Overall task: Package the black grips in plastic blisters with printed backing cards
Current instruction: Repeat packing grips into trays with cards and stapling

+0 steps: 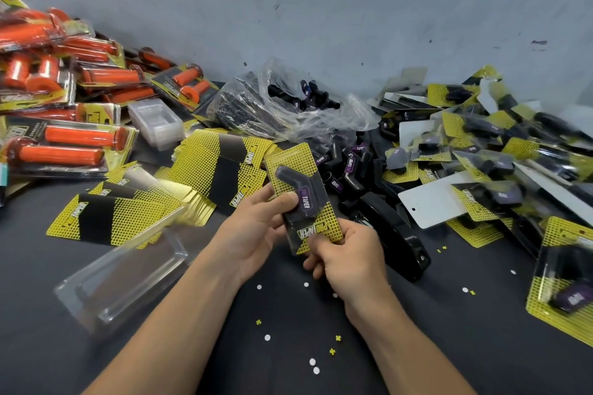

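Above the dark table I hold a blister pack (301, 196): a yellow-and-black printed card with a black grip (293, 183) bearing a purple label under clear plastic. My left hand (256, 231) grips its left edge, thumb on the front. My right hand (346, 260) pinches its lower end. Loose black grips (346, 170) lie in a heap just beyond. Fanned backing cards (205, 176) spread to the left. A stack of empty clear blisters (125, 276) lies at the lower left.
Packs of orange grips (64, 80) pile up at the far left. A clear bag of black grips (282, 106) sits by the wall. Finished yellow packs (500, 151) cover the right side. A black stapler (394, 234) lies right of my hands. Paper punch dots (314, 365) dot the table.
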### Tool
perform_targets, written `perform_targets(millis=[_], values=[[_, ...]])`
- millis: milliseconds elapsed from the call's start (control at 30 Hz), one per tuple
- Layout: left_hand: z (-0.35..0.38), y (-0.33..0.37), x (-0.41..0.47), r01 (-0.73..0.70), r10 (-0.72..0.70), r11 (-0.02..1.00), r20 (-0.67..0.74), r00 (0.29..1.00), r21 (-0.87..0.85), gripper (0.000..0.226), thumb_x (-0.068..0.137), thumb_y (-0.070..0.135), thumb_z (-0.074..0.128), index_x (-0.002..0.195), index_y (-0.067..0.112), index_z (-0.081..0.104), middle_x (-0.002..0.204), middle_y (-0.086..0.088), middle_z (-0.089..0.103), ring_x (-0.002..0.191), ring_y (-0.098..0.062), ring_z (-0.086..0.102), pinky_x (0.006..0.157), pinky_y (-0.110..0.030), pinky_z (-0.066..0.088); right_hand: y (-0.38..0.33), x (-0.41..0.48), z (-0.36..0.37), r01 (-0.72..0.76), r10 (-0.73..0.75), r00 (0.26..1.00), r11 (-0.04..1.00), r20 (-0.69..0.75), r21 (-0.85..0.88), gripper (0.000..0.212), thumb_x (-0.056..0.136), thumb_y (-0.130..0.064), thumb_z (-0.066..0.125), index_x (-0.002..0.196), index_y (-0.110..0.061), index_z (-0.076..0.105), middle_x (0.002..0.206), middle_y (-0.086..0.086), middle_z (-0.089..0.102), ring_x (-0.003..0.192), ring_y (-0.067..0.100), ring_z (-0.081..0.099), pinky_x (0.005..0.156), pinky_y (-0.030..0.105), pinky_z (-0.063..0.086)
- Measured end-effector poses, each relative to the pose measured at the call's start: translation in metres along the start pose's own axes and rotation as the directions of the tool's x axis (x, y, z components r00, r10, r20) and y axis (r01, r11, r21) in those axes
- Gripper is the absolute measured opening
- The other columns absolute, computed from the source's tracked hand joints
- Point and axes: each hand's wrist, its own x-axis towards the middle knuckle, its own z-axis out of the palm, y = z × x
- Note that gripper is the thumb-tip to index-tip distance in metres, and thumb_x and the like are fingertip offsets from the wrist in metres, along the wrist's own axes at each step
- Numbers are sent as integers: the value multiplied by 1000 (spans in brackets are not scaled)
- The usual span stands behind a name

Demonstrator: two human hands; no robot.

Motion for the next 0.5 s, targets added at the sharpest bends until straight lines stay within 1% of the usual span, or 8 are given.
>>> perform_targets(millis=[133, 167, 233, 300, 367, 400, 433, 500], values=[[-4, -3, 4, -14, 15, 1000, -85, 996, 17, 34, 82, 4, 70, 115, 7, 67, 106, -11, 77, 89, -19, 76, 71, -31, 62, -1, 3, -1, 68, -59, 997, 967, 43, -245, 20, 94, -21, 65, 74, -16, 66, 60, 2, 71, 46, 13, 64, 51, 27, 51], [-6, -4, 6, -13, 15, 1000, -112, 994, 17, 29, 87, 0, 68, 115, 6, 67, 106, -11, 78, 89, -20, 76, 71, -30, 61, -2, 2, -2, 104, -96, 995, 940, 41, -326, 22, 94, -27, 65, 75, -17, 65, 61, -1, 71, 50, 11, 65, 53, 26, 51], [-9, -4, 7, -3, 3, 1000, -156, 988, 2, 23, 93, -4, 62, 114, 6, 66, 105, -11, 78, 89, -19, 76, 70, -29, 61, -4, 1, -5, 190, -241, 970, 858, -46, -477, 23, 94, -37, 66, 77, -23, 61, 63, -8, 67, 61, 5, 63, 57, 19, 46], [-10, -3, 9, 11, -13, 1000, -183, 983, -8, 26, 94, -6, 61, 117, 4, 65, 108, -13, 78, 90, -20, 77, 69, -30, 61, -10, -3, -10, 292, -453, 867, 798, -205, -528, 15, 95, -37, 65, 83, -29, 63, 67, -15, 65, 66, 3, 61, 58, 12, 42], [-10, -3, 9, 35, -33, 999, -202, 979, 6, 41, 92, -6, 63, 133, -1, 58, 116, -16, 76, 98, -24, 76, 75, -33, 62, -16, -3, -19, 322, -600, 696, 753, -395, -574, 9, 95, -34, 64, 90, -28, 66, 69, -13, 62, 68, 12, 55, 62, 24, 40], [-9, -3, 9, 46, -40, 999, -209, 977, 24, 53, 91, -6, 65, 142, -3, 50, 124, -18, 72, 104, -27, 75, 81, -37, 62, -18, -1, -25, 282, -618, 636, 744, -463, -606, 8, 95, -31, 64, 93, -24, 68, 73, -9, 62, 74, 17, 52, 68, 30, 39], [-8, -3, 9, 49, -41, 998, -216, 976, 32, 65, 91, -7, 66, 151, -3, 42, 135, -19, 66, 111, -29, 72, 90, -42, 61, -18, 2, -32, 206, -598, 631, 743, -494, -636, 9, 96, -29, 65, 98, -21, 69, 80, -4, 64, 82, 21, 50, 74, 34, 39], [-8, -5, 11, 21, -16, 1000, -224, 974, 22, 79, 89, -8, 69, 158, 0, 31, 149, -20, 53, 120, -33, 68, 103, -49, 55, -16, 8, -41, -36, -447, 758, 699, -476, -714, 22, 101, -35, 55, 108, -20, 69, 103, 2, 69, 99, 28, 53, 88, 42, 37]])
